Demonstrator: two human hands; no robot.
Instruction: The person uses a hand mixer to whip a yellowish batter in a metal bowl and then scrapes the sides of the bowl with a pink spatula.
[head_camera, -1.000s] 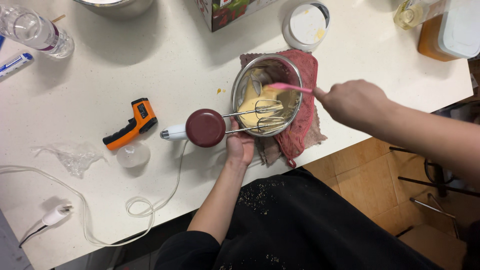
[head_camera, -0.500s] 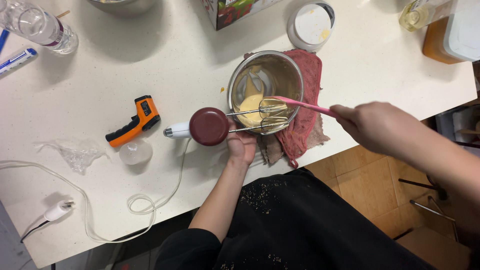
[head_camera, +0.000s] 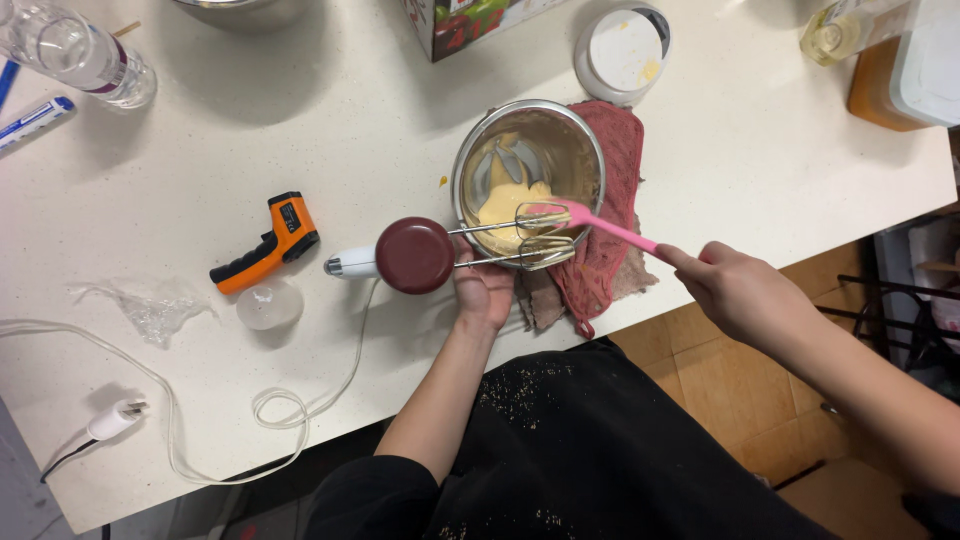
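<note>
A: Why is the mixer (head_camera: 415, 256) lying sideways?
B: The left hand (head_camera: 484, 292) grips it from below, so its beaters (head_camera: 535, 236) hang over the bowl (head_camera: 585, 150) and any batter drops back in.
A: And the right hand (head_camera: 738, 290)?
B: Closed on a pink spatula (head_camera: 610, 228), blade against the beaters.
A: The red cloth (head_camera: 618, 142)?
B: Under the bowl on the desk (head_camera: 330, 120), likely to stop sliding.

bowl (head_camera: 545, 150) on cloth (head_camera: 612, 230), mixer (head_camera: 415, 256) left of it, thermometer (head_camera: 265, 243) further left, scale (head_camera: 622, 50) behind
</note>
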